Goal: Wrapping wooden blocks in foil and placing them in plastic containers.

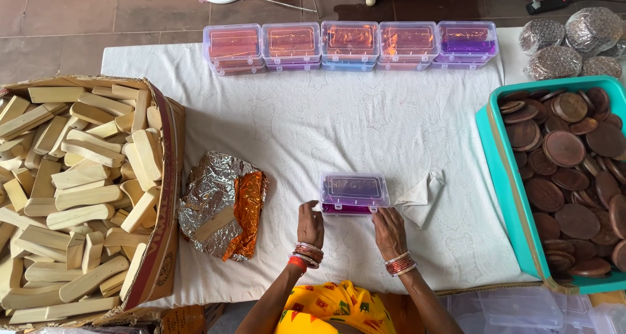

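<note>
Seen from the head camera, the person's left hand (311, 224) and right hand (390, 232) both rest at the near edge of a small see-through plastic box with a purple tint and a shut lid (354, 193). The box sits on the white cloth-covered table (326, 119), just past the fingertips, away from the body. Its long side runs left to right, so one hand meets each near corner. Both hands are about as near to it as each other. The fingers press on the front edge where the lid meets the box; they touch it but do not wrap around it or lift it. A folded white cloth (422, 197) lies just past the right hand, touching or almost touching the box's right end. Well off beyond the left hand is a crumpled sheet of silver and orange foil (222, 207) with a pale stick on it, and further that way a big cardboard box full of pale wooden blocks (78, 190). Well off beyond the right hand stands a teal plastic tub of round brown discs (561, 177). Far ahead of both hands, at the table's back edge, is a row of clear boxes with pink and purple lids (350, 45)
</note>
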